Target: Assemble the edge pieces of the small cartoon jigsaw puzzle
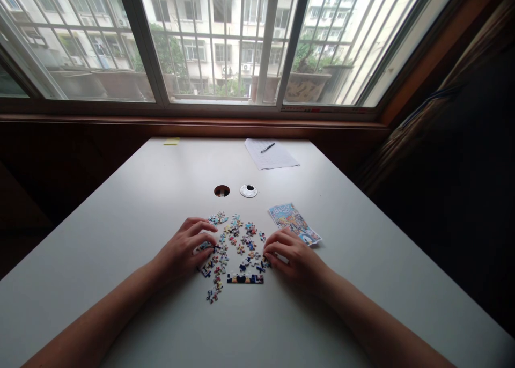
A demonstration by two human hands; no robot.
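Note:
Several small colourful jigsaw pieces (235, 243) lie scattered on the white table (120, 239) between my hands. A short joined strip of pieces (245, 278) sits at the near edge of the pile. My left hand (183, 251) rests on the table at the pile's left, fingers curled, fingertips touching loose pieces. My right hand (290, 255) rests at the pile's right, fingers bent, tips pinching at a piece by the pile's edge. A colourful picture card (293, 223) lies just beyond my right hand.
A round cable hole (221, 191) and its white cap (248, 191) sit behind the pile. Farther back lie a sheet of paper (271, 154) with a pen (267, 147) and a yellow sticky note (171, 141). A barred window runs along the far wall.

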